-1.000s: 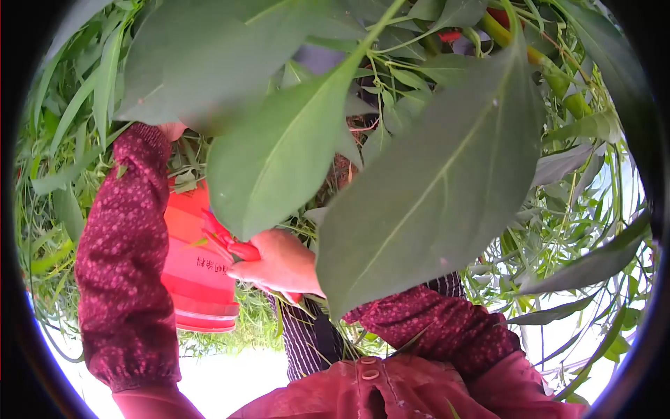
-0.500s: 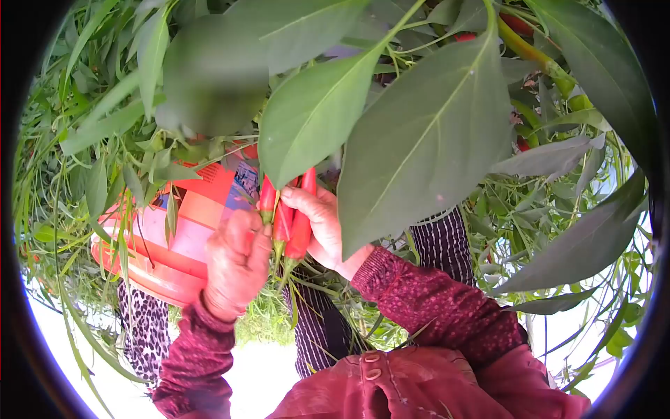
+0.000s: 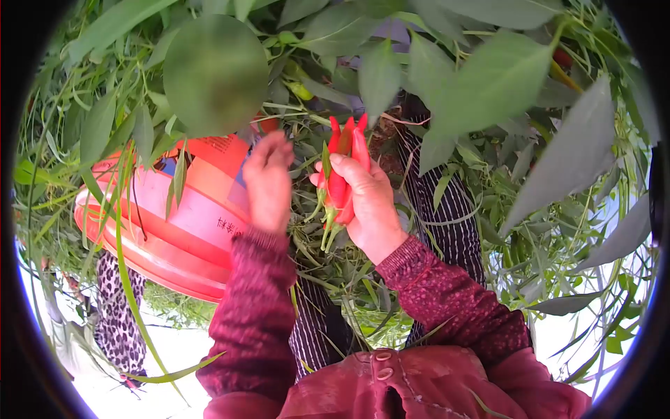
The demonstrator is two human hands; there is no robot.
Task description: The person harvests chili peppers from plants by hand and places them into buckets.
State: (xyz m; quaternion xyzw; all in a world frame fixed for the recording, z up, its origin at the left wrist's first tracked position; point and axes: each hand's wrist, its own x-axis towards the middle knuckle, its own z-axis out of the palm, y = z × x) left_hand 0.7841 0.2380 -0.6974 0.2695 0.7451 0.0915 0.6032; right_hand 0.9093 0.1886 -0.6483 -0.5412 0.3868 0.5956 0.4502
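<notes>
My right hand (image 3: 370, 192) is closed around several red chili peppers (image 3: 338, 185), their tips pointing up and green stems hanging below the thumb. A small green leaf lies against the bunch. To the left, apart from the peppers, my left hand (image 3: 269, 181) is raised among the foliage; its fingers look bent but are smeared by motion. Close above those fingertips, a bit of something red (image 3: 268, 124) shows between leaves. Beside my left hand is a tilted red bucket (image 3: 174, 262) with a patterned side and dark lettering; leaves partly cover it and its inside is hidden.
Pepper plants with broad leaves (image 3: 488, 84) hang close in front and cover much of the upper view. Long grassy blades (image 3: 122, 258) cross the left side. My striped trouser legs (image 3: 447, 216) stand among the stems. A leg in spotted cloth (image 3: 117, 314) shows below the bucket.
My left hand has come away from the peppers and moved up toward the foliage. My right hand, still around the bunch, has shifted right and slightly up. The leaves in front have moved.
</notes>
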